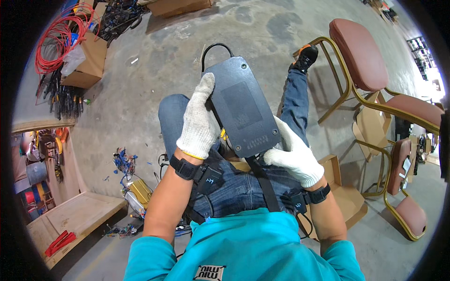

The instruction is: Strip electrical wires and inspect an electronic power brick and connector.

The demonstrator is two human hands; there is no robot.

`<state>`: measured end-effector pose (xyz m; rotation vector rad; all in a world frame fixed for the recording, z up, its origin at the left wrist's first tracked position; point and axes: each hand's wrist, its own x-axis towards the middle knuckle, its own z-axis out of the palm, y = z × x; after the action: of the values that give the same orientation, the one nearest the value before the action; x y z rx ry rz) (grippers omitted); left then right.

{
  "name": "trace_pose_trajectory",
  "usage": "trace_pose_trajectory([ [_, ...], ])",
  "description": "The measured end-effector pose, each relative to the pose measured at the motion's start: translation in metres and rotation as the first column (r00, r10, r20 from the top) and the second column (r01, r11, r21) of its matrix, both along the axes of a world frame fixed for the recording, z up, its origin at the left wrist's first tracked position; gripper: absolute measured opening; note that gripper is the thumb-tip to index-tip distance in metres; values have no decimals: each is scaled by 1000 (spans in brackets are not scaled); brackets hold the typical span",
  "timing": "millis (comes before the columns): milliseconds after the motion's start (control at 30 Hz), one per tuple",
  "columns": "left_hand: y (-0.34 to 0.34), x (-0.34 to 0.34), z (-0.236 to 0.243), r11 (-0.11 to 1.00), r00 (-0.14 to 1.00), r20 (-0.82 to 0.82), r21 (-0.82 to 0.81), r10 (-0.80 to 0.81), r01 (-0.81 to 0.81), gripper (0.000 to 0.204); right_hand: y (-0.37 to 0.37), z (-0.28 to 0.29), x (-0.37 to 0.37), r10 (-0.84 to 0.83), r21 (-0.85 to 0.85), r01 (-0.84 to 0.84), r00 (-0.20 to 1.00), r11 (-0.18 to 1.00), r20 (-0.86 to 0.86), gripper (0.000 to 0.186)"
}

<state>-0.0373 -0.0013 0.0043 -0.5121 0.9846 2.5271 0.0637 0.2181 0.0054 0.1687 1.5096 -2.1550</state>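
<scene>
A flat black rectangular device case [243, 107] is held up over my lap, tilted to the left. Screws sit at its corners, a faint label panel marks its face, and a black cable [217, 45] loops from its upper end. My left hand [198, 119], in a white knit glove, is closed round the left edge with the thumb on the face. At the lower right corner, my right hand [296, 154], also gloved, grips the case. Its fingers are partly hidden behind. Something yellow shows behind the lower left edge. A black strap [263, 185] hangs below the case.
Salmon-padded chairs [358, 54] and an open cardboard box [344, 192] stand to my right. At the left are a wooden bench [77, 218] with red strips, wire scraps [124, 161] on the floor, and a carton [86, 61] beside coiled red cable [54, 42].
</scene>
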Motion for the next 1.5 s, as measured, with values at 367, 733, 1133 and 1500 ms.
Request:
trace_pose_trajectory([
  [367, -5, -2, -8, 1000, 1000, -16, 2, -15, 15, 42, -4, -1, -1, 10, -3, -10, 1000, 1000, 5, 103],
  [733, 0, 1, 1, 998, 999, 17, 30, 50, -50, 31, -12, 1, -2, -66, -2, 67, 996, 998, 54, 83],
  [1133, 25, 33, 9, 618, 766, 12, -582, -642, 528, 54, 40, -29, 8, -448, -175, 490, 864, 854, 231, 30],
  [1500, -234, 65, -20, 773, 940, -127, -540, 317, -334, 28, 74, -39, -28, -650, -374, 713, 698, 593, 302, 37],
])
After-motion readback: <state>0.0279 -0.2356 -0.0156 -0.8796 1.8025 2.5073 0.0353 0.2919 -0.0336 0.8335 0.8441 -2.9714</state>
